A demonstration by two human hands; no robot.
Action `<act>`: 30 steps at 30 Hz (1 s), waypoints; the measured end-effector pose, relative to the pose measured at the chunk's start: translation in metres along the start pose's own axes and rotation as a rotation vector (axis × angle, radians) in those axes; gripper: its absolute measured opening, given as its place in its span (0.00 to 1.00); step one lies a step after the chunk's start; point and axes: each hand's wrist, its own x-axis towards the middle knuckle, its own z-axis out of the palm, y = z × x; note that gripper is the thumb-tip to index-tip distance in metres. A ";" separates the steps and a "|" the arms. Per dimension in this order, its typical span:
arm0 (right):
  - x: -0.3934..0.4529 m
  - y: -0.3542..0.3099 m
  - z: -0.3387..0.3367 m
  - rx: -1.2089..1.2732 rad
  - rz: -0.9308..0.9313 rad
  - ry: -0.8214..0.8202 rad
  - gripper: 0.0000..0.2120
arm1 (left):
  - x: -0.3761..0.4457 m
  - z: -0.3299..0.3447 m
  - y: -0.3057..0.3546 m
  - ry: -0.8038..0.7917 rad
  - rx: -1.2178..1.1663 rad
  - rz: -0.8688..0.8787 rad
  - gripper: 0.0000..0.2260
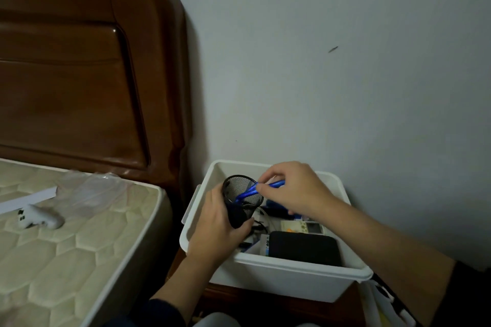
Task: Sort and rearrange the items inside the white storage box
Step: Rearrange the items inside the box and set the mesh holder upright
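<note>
The white storage box (287,277) stands on a wooden nightstand against the wall. My left hand (218,231) grips a black mesh pen cup (240,195), tilted with its mouth facing up and right, over the box's left half. My right hand (292,190) pinches blue pens (251,191) whose tips reach into the cup's mouth. Inside the box lie a flat black case (305,248), a pale remote-like device (303,227), black cables and small cartons.
A bare quilted mattress (66,247) lies at the left with a white gadget (39,218), a white strip and crumpled clear plastic (90,191) on it. A brown wooden headboard (79,74) rises behind. A pale wall backs the box.
</note>
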 end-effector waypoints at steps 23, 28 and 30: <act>0.037 -0.003 0.072 0.319 0.157 0.027 0.42 | 0.027 -0.040 -0.018 -0.014 0.221 0.097 0.46; 0.048 0.021 0.075 0.354 0.302 -0.049 0.41 | 0.009 -0.035 -0.037 0.003 0.179 -0.490 0.27; 0.049 0.032 0.091 0.281 0.326 -0.111 0.41 | 0.007 -0.029 -0.041 0.037 0.078 -0.591 0.23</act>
